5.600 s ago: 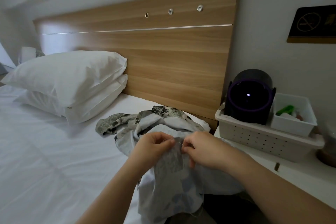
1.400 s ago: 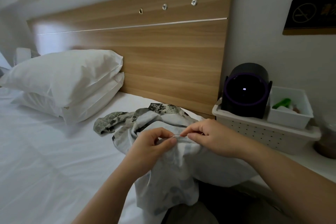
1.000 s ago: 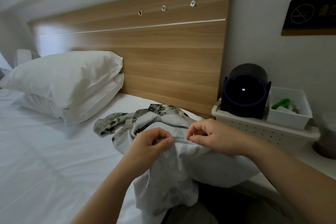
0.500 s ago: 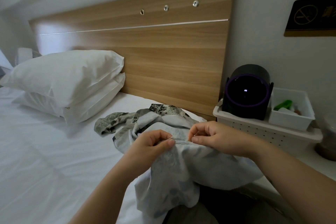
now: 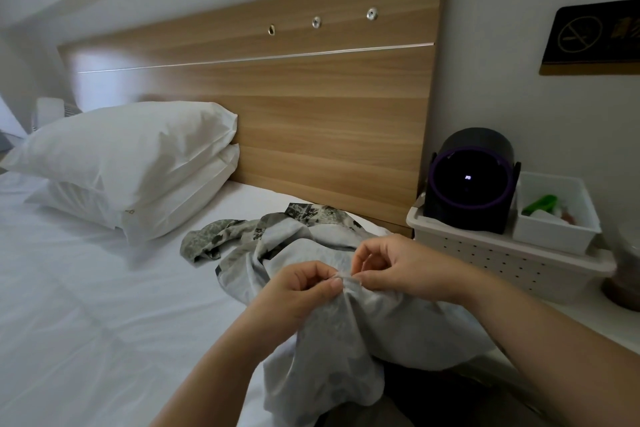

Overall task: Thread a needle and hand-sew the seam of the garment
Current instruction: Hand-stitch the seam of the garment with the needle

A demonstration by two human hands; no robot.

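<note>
A grey patterned garment (image 5: 332,340) lies bunched on the white bed (image 5: 86,305) and drapes down over my lap. My left hand (image 5: 298,291) pinches a fold of its edge between thumb and fingers. My right hand (image 5: 398,267) meets it from the right, thumb and forefinger pinched together at the same fold. The needle and thread are too small to make out between the fingertips. The far part of the garment shows a darker leaf print.
Two white pillows (image 5: 131,163) are stacked at the left against a wooden headboard (image 5: 311,107). On the right bedside surface a white perforated basket (image 5: 502,260) holds a black round device (image 5: 471,180) and a small white bin (image 5: 554,215).
My right hand has drawn in from the right until its fingertips touch the fold beside my left thumb. The left hand keeps its pinch on the fabric.
</note>
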